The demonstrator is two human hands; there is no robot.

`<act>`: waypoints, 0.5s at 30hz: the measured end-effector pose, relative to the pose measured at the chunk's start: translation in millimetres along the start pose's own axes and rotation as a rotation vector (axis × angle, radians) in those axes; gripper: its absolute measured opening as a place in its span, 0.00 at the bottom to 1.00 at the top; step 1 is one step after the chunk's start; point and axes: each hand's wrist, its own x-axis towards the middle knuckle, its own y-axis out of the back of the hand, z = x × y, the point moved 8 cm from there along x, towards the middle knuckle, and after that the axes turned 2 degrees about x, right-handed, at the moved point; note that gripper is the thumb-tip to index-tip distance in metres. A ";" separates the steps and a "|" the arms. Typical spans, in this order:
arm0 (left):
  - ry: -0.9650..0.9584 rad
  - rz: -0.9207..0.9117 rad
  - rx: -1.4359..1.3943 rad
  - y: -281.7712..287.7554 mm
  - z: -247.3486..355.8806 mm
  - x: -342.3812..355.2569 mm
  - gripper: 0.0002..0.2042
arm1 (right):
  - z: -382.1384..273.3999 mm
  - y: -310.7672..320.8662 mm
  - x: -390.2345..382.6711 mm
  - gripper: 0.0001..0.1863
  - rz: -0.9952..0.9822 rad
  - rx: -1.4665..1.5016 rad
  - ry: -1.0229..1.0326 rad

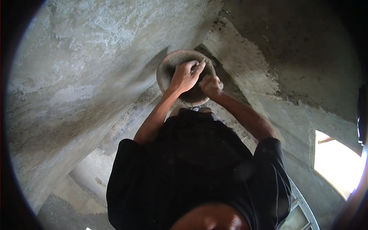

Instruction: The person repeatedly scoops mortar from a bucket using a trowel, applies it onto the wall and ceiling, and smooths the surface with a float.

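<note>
While the round, grey-smeared basin sits at the upper centre of the frame, the left hand reaches over its mouth with fingers bent, and the right hand is curled at its right rim. I cannot tell whether either grip pinches anything. The step in hand seems to be work at the basin's right inner side; the next move likely calls for a steady basin.
</note>
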 end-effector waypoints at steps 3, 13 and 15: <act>0.002 0.032 0.019 -9.6 7.6 -1.7 0.21 | -14.0 -7.7 11.9 0.09 -0.005 -0.163 0.079; 0.025 0.138 -0.210 -41.1 29.2 -29.9 0.19 | -12.4 -44.1 -26.0 0.14 -0.012 0.183 0.126; 0.074 0.099 -0.242 -72.5 30.7 -50.7 0.19 | -11.6 -38.7 -32.5 0.14 0.046 0.091 0.072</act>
